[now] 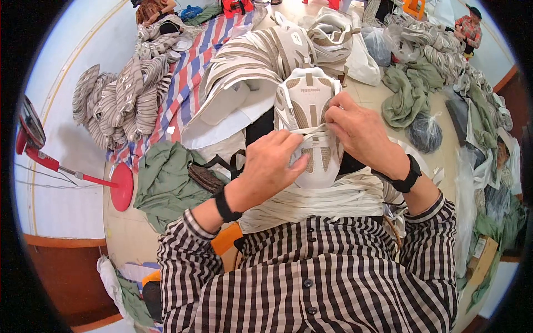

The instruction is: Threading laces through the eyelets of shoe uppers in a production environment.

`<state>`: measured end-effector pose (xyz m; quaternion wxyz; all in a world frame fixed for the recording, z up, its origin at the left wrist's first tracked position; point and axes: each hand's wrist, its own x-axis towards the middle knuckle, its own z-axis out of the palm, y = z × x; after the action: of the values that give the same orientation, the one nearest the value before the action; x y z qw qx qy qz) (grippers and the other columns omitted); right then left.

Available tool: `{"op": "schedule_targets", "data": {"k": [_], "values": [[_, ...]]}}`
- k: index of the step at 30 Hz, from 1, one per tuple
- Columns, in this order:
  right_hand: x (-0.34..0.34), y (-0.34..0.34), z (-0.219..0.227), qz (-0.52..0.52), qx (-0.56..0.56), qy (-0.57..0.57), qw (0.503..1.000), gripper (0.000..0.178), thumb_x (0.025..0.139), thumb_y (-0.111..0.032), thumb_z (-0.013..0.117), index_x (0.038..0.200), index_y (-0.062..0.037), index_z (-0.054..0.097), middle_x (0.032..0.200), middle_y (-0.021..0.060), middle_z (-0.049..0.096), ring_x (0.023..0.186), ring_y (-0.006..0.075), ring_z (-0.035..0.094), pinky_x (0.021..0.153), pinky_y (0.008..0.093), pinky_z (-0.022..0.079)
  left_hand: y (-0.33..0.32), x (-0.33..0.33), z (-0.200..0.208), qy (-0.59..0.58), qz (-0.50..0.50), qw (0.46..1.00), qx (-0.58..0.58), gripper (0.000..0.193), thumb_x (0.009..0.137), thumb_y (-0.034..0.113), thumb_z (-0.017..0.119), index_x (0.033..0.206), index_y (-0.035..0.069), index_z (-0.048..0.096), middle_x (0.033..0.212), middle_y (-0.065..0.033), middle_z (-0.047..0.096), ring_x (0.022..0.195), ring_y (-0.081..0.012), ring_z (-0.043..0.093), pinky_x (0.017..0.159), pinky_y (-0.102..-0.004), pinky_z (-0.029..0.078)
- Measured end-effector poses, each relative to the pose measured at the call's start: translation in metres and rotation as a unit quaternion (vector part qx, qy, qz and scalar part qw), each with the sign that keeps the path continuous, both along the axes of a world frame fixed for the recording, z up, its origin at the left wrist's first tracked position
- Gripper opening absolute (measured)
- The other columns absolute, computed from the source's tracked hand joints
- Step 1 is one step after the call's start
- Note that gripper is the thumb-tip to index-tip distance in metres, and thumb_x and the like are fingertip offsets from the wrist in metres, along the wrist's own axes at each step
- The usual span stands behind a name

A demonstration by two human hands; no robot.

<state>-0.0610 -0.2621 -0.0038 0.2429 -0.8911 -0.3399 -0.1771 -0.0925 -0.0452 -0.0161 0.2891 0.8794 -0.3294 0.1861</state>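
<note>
A white and beige shoe upper (301, 95) lies over my lap, its tongue end pointing away from me. A pale shoelace (315, 133) runs across its middle. My left hand (271, 159) pinches the lace at the upper's left side, thumb and forefinger close together. On the other side, my right hand (363, 133) has its fingers closed on the lace, with the fingertips partly hidden. A thick bundle of off-white laces (322, 201) lies across my lap, just below the upper's rounded end.
Beyond the upper lies a curved stack of similar uppers (244, 58). More uppers (119, 100) are heaped at left by a striped sheet (186, 83). Green cloth (164, 177) and a red-based stand (121, 186) are at left; green sacking (405, 94) and a plastic bag (425, 133) at right. Two people sit farther off.
</note>
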Motion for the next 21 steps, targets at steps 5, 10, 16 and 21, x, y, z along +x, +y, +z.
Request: {"op": "schedule_targets", "data": {"k": [5,10,16,21], "values": [[0.004,-0.003,-0.004,0.032,0.076,0.053,0.995,0.013,0.081,-0.007,0.062,0.090,-0.0039,0.054,0.081,0.0130,0.055,0.068,0.0331,0.058,0.060,0.0398,0.047,-0.012,0.017,-0.007,-0.037,-0.001,0.999,0.035,0.011,0.075,0.005,0.064,0.083,0.004,0.057,0.074,-0.0103,0.054,0.071,-0.0280,0.057,0.060,-0.0368,0.046],[0.009,-0.006,-0.001,0.021,0.259,0.283,0.923,0.009,0.081,-0.003,0.061,0.089,-0.0031,0.056,0.058,0.0002,0.045,0.056,0.0092,0.046,0.053,0.0247,0.038,-0.008,0.026,0.000,0.140,0.000,0.989,-0.041,0.010,0.077,0.007,0.064,0.083,0.004,0.056,0.075,-0.0098,0.054,0.071,-0.0276,0.057,0.060,-0.0374,0.047],[0.016,-0.016,-0.007,0.053,0.284,0.353,0.890,0.012,0.083,-0.003,0.060,0.095,-0.0031,0.055,0.066,-0.0085,0.043,0.060,-0.0001,0.038,0.053,0.0172,0.032,-0.017,0.021,0.006,0.027,0.004,0.995,0.097,0.014,0.075,0.011,0.064,0.082,0.005,0.054,0.077,-0.0105,0.054,0.071,-0.0291,0.059,0.060,-0.0402,0.048],[0.016,-0.017,-0.002,0.050,0.306,0.369,0.876,0.010,0.081,-0.004,0.061,0.090,-0.0021,0.058,0.064,-0.0065,0.048,0.059,0.0009,0.043,0.055,0.0189,0.036,-0.019,0.024,0.002,-0.002,-0.001,0.995,0.098,0.012,0.077,0.010,0.061,0.084,0.005,0.051,0.076,-0.0107,0.055,0.071,-0.0304,0.060,0.059,-0.0413,0.048]]}}
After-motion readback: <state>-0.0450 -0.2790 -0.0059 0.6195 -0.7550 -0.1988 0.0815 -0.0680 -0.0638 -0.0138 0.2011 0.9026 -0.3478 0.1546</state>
